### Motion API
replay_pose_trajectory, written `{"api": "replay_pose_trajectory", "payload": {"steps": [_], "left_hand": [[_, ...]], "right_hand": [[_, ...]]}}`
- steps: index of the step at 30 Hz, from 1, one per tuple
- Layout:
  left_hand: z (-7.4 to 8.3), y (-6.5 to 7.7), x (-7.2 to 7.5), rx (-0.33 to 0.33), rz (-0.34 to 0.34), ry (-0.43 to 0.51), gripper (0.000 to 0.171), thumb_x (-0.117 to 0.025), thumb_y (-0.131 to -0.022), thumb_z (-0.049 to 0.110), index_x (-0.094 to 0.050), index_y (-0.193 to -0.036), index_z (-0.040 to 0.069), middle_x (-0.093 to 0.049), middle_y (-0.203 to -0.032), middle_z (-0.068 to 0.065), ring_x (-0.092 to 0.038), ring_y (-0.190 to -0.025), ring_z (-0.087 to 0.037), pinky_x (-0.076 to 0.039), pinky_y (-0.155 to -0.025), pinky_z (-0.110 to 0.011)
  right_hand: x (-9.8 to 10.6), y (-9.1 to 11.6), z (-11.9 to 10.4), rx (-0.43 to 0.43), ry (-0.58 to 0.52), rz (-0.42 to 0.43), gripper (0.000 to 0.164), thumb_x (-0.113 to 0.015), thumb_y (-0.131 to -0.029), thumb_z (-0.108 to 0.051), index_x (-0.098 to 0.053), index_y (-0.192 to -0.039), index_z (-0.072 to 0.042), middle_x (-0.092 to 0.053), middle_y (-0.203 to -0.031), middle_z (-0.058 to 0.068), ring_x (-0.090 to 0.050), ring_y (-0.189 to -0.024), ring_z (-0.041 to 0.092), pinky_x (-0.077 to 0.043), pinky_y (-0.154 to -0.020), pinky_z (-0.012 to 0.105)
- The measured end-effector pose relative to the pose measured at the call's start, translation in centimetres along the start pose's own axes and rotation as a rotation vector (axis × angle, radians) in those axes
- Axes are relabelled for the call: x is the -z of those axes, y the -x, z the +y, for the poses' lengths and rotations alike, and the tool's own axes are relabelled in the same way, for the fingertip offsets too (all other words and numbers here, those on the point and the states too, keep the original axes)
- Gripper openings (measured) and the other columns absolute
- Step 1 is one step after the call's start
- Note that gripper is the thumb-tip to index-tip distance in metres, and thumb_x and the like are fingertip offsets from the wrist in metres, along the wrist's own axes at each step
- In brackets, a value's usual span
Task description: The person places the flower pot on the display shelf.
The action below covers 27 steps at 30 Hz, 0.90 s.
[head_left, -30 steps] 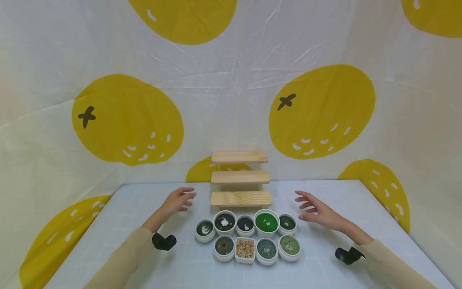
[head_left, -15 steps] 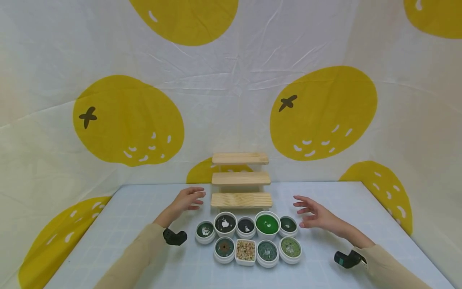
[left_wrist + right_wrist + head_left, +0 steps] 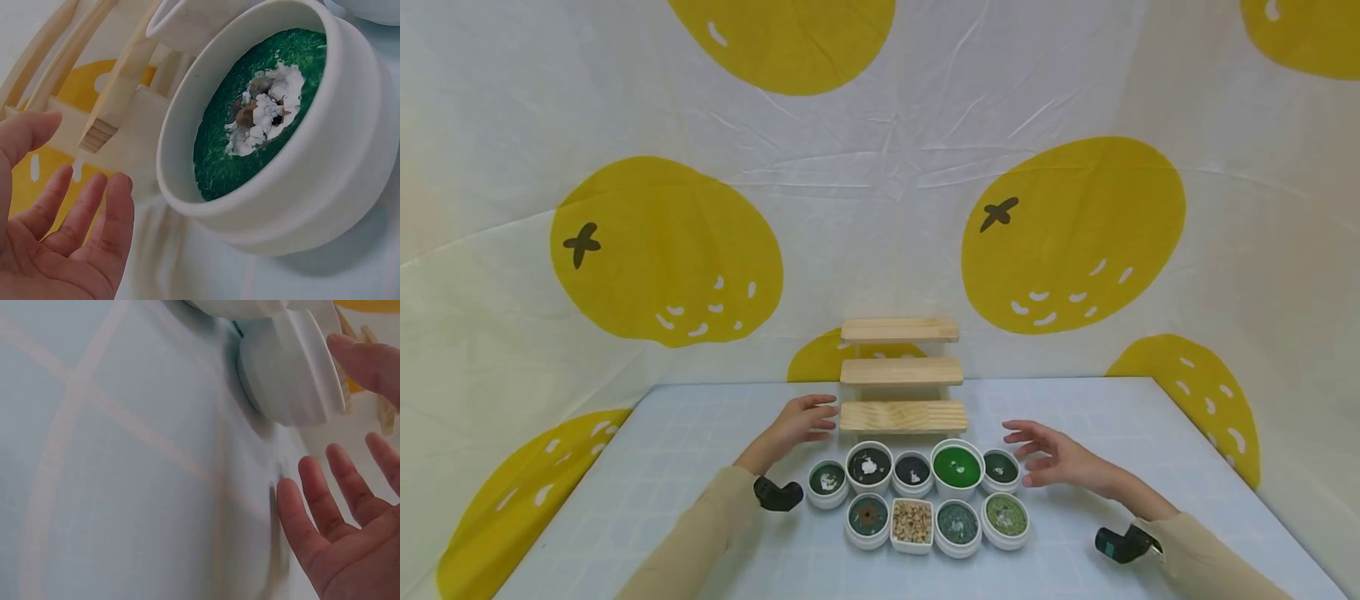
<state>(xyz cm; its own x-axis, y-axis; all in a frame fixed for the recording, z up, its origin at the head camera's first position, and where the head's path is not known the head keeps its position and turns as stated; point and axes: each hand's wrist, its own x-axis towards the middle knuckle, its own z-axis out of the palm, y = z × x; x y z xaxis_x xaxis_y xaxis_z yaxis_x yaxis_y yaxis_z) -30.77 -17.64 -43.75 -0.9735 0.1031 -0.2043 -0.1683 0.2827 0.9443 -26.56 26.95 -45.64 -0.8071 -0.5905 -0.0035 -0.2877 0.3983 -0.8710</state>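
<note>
My left hand [image 3: 793, 425] hovers above and behind the leftmost white pot [image 3: 827, 502], its fingers relaxed and holding nothing. In the left wrist view that pot [image 3: 306, 206] has a dark green fill with white and brown bits in the middle, and it stands apart from the fingers. Loosely spread, my right hand [image 3: 1056, 457] is beside the rightmost back-row white pot [image 3: 1000, 489], whose fill is dark green. The right wrist view has a white pot [image 3: 287, 369] between thumb and fingers' side, with a gap to the hand.
A three-step wooden stand [image 3: 902, 417] rises behind the pots. Several more white pots with green or dark fills sit in two rows, with a square dish [image 3: 912, 548] of tan chips in the front row. A patterned cloth wall [image 3: 865, 233] backs the pale table [image 3: 587, 517].
My left hand has moved right, closer to the stand and the pots. The right hand has come slightly lower and to the left. The pots and stand keep their places.
</note>
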Motion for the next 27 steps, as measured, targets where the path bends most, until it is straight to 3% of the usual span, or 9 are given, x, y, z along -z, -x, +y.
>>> {"api": "replay_pose_trajectory", "payload": {"steps": [9, 17, 22, 27], "left_hand": [[-0.17, -0.14, -0.43, 0.013, -0.026, -0.002, 0.048, -0.061, -0.093, 0.023, -0.052, -0.133, -0.002, -0.066, -0.115, -0.018, -0.067, -0.088, -0.017, -0.06, -0.085, -0.039], [-0.52, -0.29, -0.35, -0.012, -0.074, -0.018, 0.051, -0.064, -0.092, 0.022, -0.05, -0.135, -0.003, -0.066, -0.114, -0.017, -0.066, -0.09, -0.017, -0.06, -0.085, -0.036], [-0.62, -0.3, -0.4, -0.01, -0.089, -0.026, 0.054, -0.065, -0.091, 0.022, -0.049, -0.136, -0.004, -0.066, -0.115, -0.018, -0.067, -0.091, -0.018, -0.06, -0.084, -0.034], [-0.83, -0.64, -0.38, -0.014, -0.104, -0.022, 0.054, -0.065, -0.091, 0.021, -0.048, -0.136, -0.004, -0.066, -0.116, -0.02, -0.066, -0.09, -0.016, -0.06, -0.083, -0.032]], "right_hand": [[-0.37, -0.48, 0.49, 0.014, -0.032, -0.033, 0.075, -0.074, -0.082, -0.013, -0.034, -0.144, 0.0, -0.047, -0.134, 0.028, -0.055, -0.11, 0.007, -0.053, -0.091, 0.02], [-0.66, -0.69, 0.28, 0.028, -0.066, -0.071, 0.074, -0.074, -0.081, -0.012, -0.035, -0.143, 0.003, -0.041, -0.139, 0.032, -0.054, -0.114, 0.008, -0.051, -0.092, 0.015], [-0.71, -0.77, 0.11, 0.026, -0.074, -0.082, 0.075, -0.074, -0.081, -0.01, -0.034, -0.143, 0.004, -0.04, -0.14, 0.032, -0.054, -0.116, 0.013, -0.051, -0.093, 0.015], [-0.71, -0.87, 0.11, 0.026, -0.077, -0.09, 0.075, -0.074, -0.081, -0.01, -0.035, -0.143, 0.003, -0.04, -0.14, 0.033, -0.054, -0.115, 0.01, -0.051, -0.092, 0.016]]}}
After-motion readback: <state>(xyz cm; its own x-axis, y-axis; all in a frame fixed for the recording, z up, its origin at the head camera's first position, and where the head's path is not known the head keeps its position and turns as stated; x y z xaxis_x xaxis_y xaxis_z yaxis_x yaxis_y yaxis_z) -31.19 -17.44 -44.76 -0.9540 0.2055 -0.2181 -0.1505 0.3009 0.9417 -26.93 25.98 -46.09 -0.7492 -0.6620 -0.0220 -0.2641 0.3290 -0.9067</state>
